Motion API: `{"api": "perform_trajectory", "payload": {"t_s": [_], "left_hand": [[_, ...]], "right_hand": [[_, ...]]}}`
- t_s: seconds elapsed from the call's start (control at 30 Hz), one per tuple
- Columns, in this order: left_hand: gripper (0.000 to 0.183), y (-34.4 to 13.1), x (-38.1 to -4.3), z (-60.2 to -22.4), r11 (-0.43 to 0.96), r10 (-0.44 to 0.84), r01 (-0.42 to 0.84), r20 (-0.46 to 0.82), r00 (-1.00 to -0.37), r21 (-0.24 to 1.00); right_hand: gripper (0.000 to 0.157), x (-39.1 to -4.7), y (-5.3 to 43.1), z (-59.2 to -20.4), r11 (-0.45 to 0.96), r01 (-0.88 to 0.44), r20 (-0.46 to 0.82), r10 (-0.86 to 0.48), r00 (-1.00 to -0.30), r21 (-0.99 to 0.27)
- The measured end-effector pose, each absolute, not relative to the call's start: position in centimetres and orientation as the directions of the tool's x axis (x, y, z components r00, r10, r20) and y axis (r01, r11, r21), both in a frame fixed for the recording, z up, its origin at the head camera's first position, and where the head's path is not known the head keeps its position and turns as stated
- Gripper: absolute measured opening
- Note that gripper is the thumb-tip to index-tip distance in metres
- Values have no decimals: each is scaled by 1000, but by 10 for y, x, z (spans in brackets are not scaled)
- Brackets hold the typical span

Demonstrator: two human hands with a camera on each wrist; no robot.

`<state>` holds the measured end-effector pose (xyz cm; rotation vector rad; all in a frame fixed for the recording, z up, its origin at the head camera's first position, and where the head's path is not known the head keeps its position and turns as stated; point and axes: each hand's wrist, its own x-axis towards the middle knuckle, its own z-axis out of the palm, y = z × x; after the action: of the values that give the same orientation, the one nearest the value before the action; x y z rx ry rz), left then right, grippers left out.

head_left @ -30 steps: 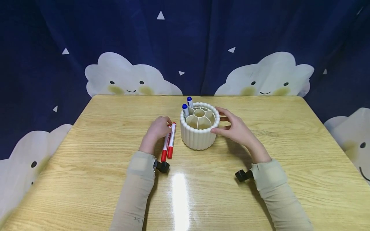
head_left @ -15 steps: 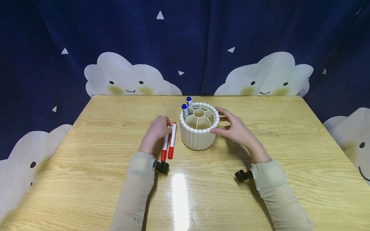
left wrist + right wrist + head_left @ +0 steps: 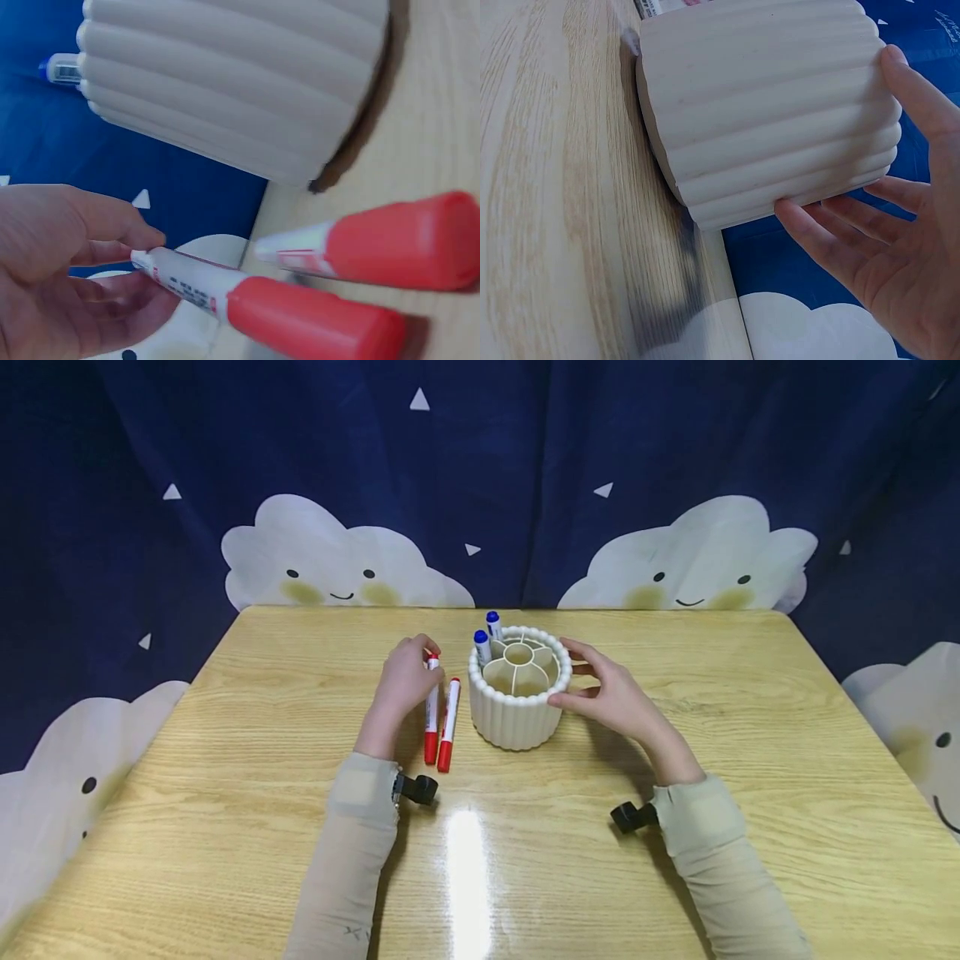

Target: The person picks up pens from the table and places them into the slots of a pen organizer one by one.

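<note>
My left hand (image 3: pixel 407 675) pinches the far end of a red-capped white marker (image 3: pixel 187 279) between thumb and fingers. Beside it, a second red marker (image 3: pixel 450 724) lies on the table, apart from the hand. To the right stands a cream ribbed pen holder (image 3: pixel 513 722), upright, with petal-shaped compartments around a round middle one. Two blue-capped markers (image 3: pixel 482 647) stand in its left compartments. On the holder's right side my right hand (image 3: pixel 611 692) grips the rim and wall, thumb in front and fingers behind; the right wrist view shows its fingertips (image 3: pixel 786 206) against the ribs.
The wooden table (image 3: pixel 225 827) reaches back to a dark blue curtain (image 3: pixel 510 468) printed with white clouds. A black wrist camera (image 3: pixel 422 789) sticks out from the left cuff, another camera (image 3: pixel 626 817) from the right.
My left hand has moved away from me and up, drawing the left red marker the same way. The other red marker, the pen holder and my right hand look unchanged.
</note>
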<state>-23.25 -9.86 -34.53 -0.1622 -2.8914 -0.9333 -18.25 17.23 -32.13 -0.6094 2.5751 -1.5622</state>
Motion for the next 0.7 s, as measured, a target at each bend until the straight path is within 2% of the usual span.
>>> {"api": "perform_trajectory", "payload": {"t_s": [0.23,0.7], "left_hand": [[26,-99,-233,-326,766,26,197,277,-961,611],[24,-84,-246,-276,742,83,331,411,-908,583]], "right_hand": [[78,-191,177,-332,379,-305,157,-374,-914,-874],[78,-200,183,-348,386,-315,169,-369,-914,-867]]}}
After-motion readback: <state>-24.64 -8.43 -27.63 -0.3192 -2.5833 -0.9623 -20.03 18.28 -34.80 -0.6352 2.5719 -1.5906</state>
